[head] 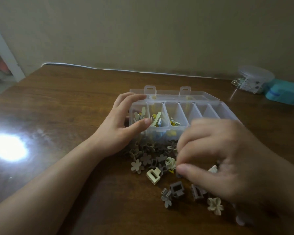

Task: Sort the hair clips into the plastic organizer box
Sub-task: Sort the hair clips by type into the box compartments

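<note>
A clear plastic organizer box lies open in the middle of the wooden table, its lid folded back. Its three left compartments hold cream, yellow and blue clips; those to the right look bare. My left hand grips the box's left end, thumb on the near wall and fingers over the far corner. A pile of brown and cream flower-shaped and square hair clips lies in front of the box. My right hand hovers over the pile's right side, thumb and fingers pinching a small dark clip.
A teal case and a clear round container with small items stand at the far right by the wall. A white cable runs along the table's back edge. Glare from a lamp shines on the left tabletop.
</note>
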`<state>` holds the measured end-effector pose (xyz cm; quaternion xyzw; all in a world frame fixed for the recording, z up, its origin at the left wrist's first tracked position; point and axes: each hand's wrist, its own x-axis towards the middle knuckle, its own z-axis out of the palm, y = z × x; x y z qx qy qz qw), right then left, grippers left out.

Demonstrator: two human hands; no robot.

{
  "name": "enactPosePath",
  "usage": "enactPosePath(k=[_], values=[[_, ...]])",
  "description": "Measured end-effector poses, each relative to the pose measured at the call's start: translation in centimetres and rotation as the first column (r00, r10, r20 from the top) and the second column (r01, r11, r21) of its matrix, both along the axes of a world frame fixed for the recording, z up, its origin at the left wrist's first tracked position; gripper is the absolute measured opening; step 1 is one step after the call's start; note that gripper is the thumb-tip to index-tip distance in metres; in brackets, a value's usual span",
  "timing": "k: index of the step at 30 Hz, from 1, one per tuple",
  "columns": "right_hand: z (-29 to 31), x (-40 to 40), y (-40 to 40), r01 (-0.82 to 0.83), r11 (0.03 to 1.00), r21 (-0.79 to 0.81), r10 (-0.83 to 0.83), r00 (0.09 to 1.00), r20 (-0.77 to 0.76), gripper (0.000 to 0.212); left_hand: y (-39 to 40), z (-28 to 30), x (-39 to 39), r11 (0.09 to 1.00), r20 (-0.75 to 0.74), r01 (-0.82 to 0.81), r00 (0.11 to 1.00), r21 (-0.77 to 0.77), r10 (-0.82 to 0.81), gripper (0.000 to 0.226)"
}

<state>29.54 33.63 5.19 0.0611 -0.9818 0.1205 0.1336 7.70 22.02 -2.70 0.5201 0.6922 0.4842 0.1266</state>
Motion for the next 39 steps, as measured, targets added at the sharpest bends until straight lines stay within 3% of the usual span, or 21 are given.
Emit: enactPosePath(k=[4,12,26,31,34,36,37,39], values=[[-1.5,-1.1,-0.5,0.109,0.973,0.204,-0.153,0.964,0.218,0.026,0.0,-0.1,-0.1,1.000,0.001,0.014,1.000,0.013,-0.014,0.068],[-0.8,-0.5,0.2,0.274,0.918,0.289,-0.345,0.909,0.235,0.022,0.0,-0.1,-0.2,1.000,0.007,0.013,1.000,0.002,-0.013,0.068],[-0.6,-0.4,-1.0,0.200,0.918,0.343,-0.338,0.848,0.410,0.043,0.0,-0.1,-0.1,1.000,0.005,0.009,1.000,0.012,-0.009,0.069],[-1.4,-0.9,-1.0,0.158,0.928,0.338,-0.267,0.914,0.305,0.029,0.0,-0.1,-0.2,1.000,0.006,0.010,1.000,0.015,-0.010,0.069],[-1.3,-1.1,0.0,0.207,0.975,0.083,-0.221,0.947,0.233,0.031,0.1,-0.2,-0.2,1.000,0.010,0.015,1.000,0.015,-0.015,0.069],[-1.6,-1.6,1.1,0.231,0.961,-0.152,-0.239,0.970,-0.043,0.021,0.1,-0.2,-0.2,1.000,0.013,0.014,1.000,0.012,-0.014,0.069],[-1.9,-2.0,1.8,0.246,0.943,-0.222,-0.290,0.938,-0.191,0.016,0.1,-0.2,-0.2,1.000,0.016,0.014,1.000,0.011,-0.014,0.070],[-2.4,-2.9,2.9,0.333,0.913,-0.236,-0.396,0.865,-0.310,0.013,0.1,-0.1,-0.1,1.000,0.022,0.017,1.000,0.011,-0.017,0.070]])
